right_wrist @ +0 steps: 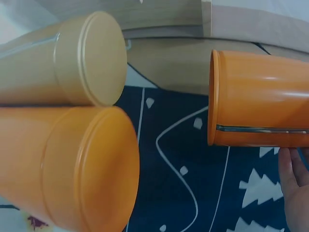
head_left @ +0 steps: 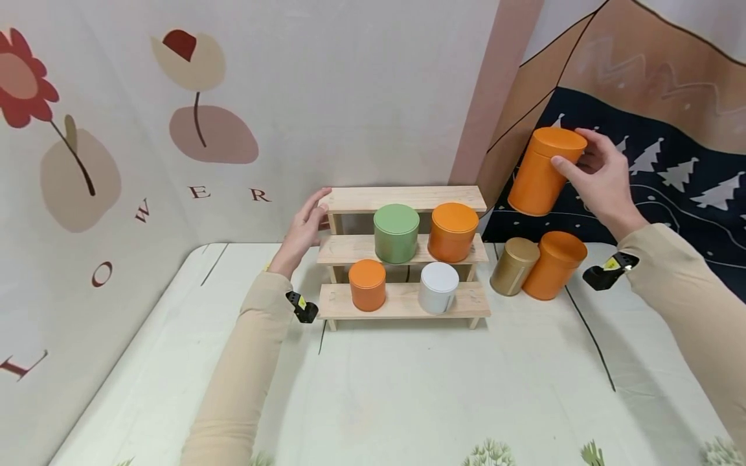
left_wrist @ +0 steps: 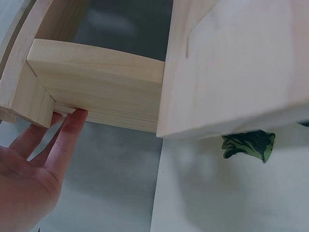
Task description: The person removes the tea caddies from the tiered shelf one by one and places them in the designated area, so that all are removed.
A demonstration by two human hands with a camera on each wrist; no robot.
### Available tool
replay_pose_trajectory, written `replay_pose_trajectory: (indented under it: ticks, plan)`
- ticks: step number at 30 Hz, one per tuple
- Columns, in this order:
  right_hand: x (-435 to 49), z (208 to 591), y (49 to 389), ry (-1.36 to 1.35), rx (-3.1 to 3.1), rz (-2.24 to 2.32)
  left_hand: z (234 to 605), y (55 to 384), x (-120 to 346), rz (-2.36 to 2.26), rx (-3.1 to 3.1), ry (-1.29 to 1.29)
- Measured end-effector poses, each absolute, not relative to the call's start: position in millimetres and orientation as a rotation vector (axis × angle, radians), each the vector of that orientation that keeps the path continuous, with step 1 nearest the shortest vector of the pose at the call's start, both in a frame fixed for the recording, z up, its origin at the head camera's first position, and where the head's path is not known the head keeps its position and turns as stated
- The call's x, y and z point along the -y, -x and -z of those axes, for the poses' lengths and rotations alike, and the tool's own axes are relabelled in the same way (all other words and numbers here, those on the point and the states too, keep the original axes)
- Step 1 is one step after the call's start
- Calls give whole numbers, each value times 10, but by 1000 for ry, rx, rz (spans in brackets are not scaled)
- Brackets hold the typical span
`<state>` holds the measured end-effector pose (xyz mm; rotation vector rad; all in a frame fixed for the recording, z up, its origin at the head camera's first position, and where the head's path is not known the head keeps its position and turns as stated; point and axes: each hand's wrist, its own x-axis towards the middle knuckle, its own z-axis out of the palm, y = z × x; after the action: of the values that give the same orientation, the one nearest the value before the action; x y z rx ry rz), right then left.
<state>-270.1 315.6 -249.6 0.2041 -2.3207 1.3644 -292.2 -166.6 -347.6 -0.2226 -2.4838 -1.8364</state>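
Note:
In the head view my right hand (head_left: 603,171) holds a tall orange canister (head_left: 542,175) up in the air, tilted, thumb on its near side and fingers at its lid. In the right wrist view that canister's rim (right_wrist: 213,96) faces the standing ones. At the left end of a three-step wooden display rack (head_left: 402,199), my left hand (head_left: 300,230) grips the top step. Its fingers (left_wrist: 65,145) reach the wood from below in the left wrist view. A green tin (head_left: 396,234) and an orange tin (head_left: 453,233) stand on the middle step.
On the lowest step stand a small orange tin (head_left: 368,286) and a white tin (head_left: 438,289). Right of the rack, a gold canister (head_left: 514,266) and another orange canister (head_left: 555,266) stand side by side on the pale cloth (head_left: 419,388). Printed fabric (head_left: 350,77) hangs close behind the rack.

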Motion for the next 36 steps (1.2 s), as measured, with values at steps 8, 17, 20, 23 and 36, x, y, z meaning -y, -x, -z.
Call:
replay_pose_trajectory:
  ticks: [8, 17, 20, 23, 36]
  plan:
    - [-3294, 2563, 2652, -150, 2321, -1352, 3482, 2919, 1673, 1846, 2477, 236]
    - [-3450, 2623, 2572, -76, 2319, -1333, 3484, 2905, 1668, 1855, 2471, 232]
    - [-3505, 2635, 2557, -58, 2310, -1335, 3484, 2904, 1667, 1860, 2466, 237]
    - [-3561, 2646, 2543, -42, 2297, -1346, 3486, 2904, 1665, 1857, 2465, 240]
    - [-3776, 2704, 2432, -2, 2241, -1374, 3476, 2886, 1655, 1854, 2471, 226]
